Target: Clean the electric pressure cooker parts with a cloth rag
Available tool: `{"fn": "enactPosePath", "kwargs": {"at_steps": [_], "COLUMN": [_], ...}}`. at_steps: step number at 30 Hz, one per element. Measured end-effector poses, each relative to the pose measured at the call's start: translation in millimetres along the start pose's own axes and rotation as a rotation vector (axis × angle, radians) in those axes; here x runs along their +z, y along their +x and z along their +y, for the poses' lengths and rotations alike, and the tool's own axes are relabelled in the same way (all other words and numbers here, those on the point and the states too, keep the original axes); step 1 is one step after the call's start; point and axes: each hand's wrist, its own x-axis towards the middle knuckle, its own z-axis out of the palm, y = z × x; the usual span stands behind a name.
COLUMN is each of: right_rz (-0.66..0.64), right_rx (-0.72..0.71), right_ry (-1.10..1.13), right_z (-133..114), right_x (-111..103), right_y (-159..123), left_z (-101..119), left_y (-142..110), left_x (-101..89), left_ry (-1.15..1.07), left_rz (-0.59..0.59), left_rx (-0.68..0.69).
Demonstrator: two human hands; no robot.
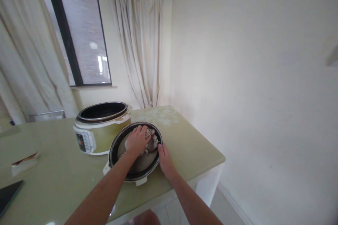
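Pressing a bunched grey-and-white cloth (151,143) onto the inner face of the round lid (139,168), your left hand (137,140) is reaching in over the near rim. Its fingers are curling over the cloth and grasping it, with folds showing beside and beyond them. Your right hand (166,161) is holding the lid by its right side; its thumb is lying on the dark rim and its other fingers are closing around the outside, partly hidden.

The lid is facing you with its inside showing, near the front edge of the pale green worktop (182,147); whether it is lying flat or tilting, you cannot tell. Two white tabs are sticking out from its rim, one at the near side and one at the left.

Just behind the lid and to its left, the cooker (105,135) is standing upright and open, showing a dark inside, a green body, white trim and a control panel (86,141) on its left side. Farther left, a thin reddish-brown item (25,159) is lying on the worktop, and a dark flat object (9,195) is showing at the picture's edge. Pale curtains (139,38) are hanging beside the window (84,35) behind.
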Motion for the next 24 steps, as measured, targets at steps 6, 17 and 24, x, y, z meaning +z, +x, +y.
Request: {"fn": "enactPosePath", "kwargs": {"at_steps": [6, 17, 24], "right_rz": [0.026, 0.168, 0.11], "right_rx": [0.023, -0.167, -0.562], "right_ry": [-0.024, -0.186, -0.576], "right_z": [0, -3, -40], "right_x": [0, -3, -7], "right_y": [2, -3, -25], "left_z": [-39, -108, -112], "left_y": [-16, -116, -113], "left_x": [-2.6, 36.7, 60.3], "left_ry": [-0.171, -0.851, -0.834], "left_rz": [0.115, 0.252, 0.136], "left_rx": [-0.094, -0.545, -0.48]}}
